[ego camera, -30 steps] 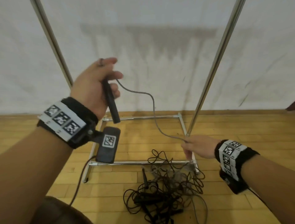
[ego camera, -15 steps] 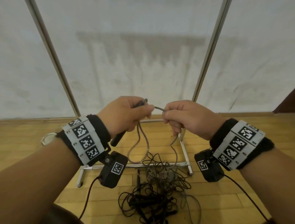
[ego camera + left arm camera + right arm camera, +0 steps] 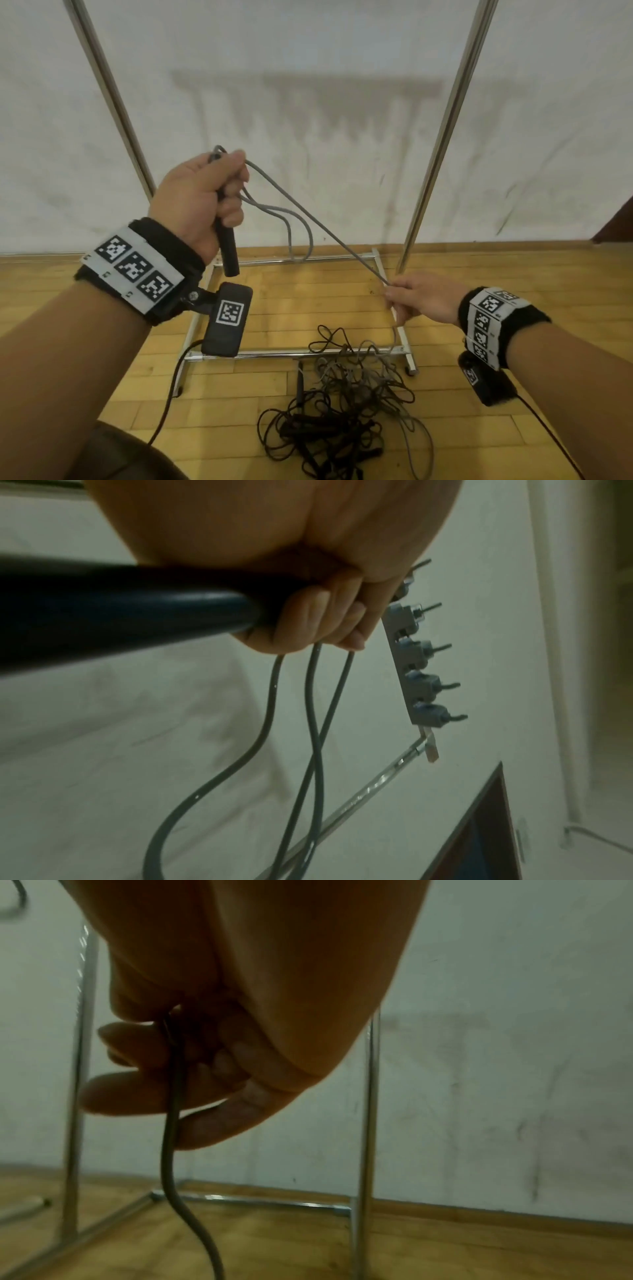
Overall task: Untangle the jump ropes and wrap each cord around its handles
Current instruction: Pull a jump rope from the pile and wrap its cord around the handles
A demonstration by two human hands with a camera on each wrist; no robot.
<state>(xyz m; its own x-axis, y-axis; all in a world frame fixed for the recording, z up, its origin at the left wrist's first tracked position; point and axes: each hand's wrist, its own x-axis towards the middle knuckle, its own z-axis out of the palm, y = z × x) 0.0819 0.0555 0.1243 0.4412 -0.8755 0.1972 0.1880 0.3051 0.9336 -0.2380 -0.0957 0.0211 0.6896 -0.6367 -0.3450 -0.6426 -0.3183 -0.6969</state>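
Fingers of my left hand (image 3: 202, 198) curl round the black handle (image 3: 227, 250), raised on the left, pinning a loop of grey cord (image 3: 310, 219) against it. My right hand (image 3: 423, 301), lower right, pinches that cord taut. Tangled ropes (image 3: 337, 411) lie on the near floor by the metal rack (image 3: 407, 346).

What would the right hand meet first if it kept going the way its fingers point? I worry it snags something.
Probably the metal rack frame: the right hand, pinching the grey cord, points down and left toward the frame's right rail. Depth is unclear; the tangled ropes lie just beyond.
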